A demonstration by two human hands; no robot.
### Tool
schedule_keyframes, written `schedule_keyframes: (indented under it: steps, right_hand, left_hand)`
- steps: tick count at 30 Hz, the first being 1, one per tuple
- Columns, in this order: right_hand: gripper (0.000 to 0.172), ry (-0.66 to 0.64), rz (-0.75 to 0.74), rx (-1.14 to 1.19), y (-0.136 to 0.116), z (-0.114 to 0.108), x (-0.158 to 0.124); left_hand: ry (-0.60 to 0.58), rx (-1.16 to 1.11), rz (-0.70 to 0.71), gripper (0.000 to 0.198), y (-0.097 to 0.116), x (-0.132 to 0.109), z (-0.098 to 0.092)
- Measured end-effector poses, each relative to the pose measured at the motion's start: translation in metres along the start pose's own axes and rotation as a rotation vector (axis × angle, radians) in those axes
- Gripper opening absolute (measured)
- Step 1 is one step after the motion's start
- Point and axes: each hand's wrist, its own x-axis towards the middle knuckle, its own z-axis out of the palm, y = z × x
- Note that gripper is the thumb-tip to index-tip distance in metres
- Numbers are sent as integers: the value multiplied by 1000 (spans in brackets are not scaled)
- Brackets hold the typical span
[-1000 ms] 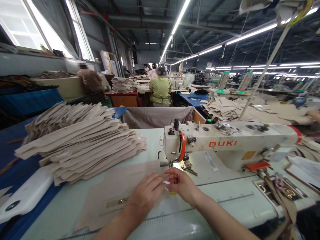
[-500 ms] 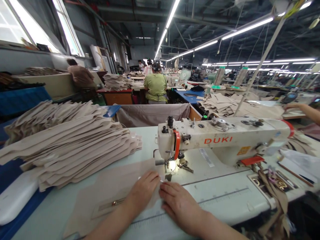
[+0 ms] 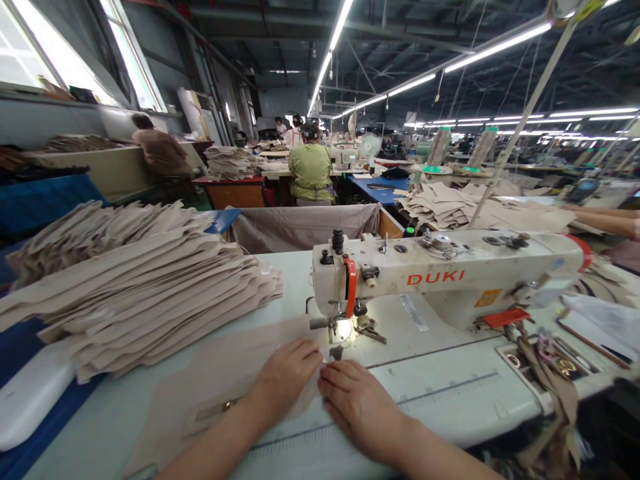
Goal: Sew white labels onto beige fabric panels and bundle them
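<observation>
A flat beige fabric piece [image 3: 200, 367] lies on the pale green sewing table, its right edge reaching the needle area of the DUKI sewing machine [image 3: 440, 273]. My left hand [image 3: 290, 370] rests on the fabric, fingers bent and closed together at its right edge, just in front of the presser foot [image 3: 336, 330]. Close beside it, my right hand [image 3: 353, 400] has its fingers drawn together, fingertips at the same edge. The fingertips partly hide what they grip. Under my left forearm, a slot with a metal fitting [image 3: 227, 405] shows.
Stacked beige fabric pieces [image 3: 165, 307] fill the left side, by a white rounded object [image 3: 35, 397]. A tray with ribbons and rings [image 3: 555, 360] sits at right. Thread cones [image 3: 440, 150] stand behind. Another person's arm [image 3: 607, 220] reaches in at far right; a person in green [image 3: 310, 167] sits ahead.
Both my hands keep nearly the same place at the fabric edge. The view has shifted slightly. At far right, the other person's arm is lower and its hand now lies among the fabric pieces.
</observation>
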Motion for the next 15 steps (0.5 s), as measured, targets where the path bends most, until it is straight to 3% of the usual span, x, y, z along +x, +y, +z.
schedule_keyframes:
  steps: [6,15]
  right_hand:
    - [26,40,-7,14,0,1,0]
    - [24,31,14,33,1,0,-3]
  left_hand:
    - [94,71,21,22,2,2,3]
    - [145,53,29,20,5,0,7]
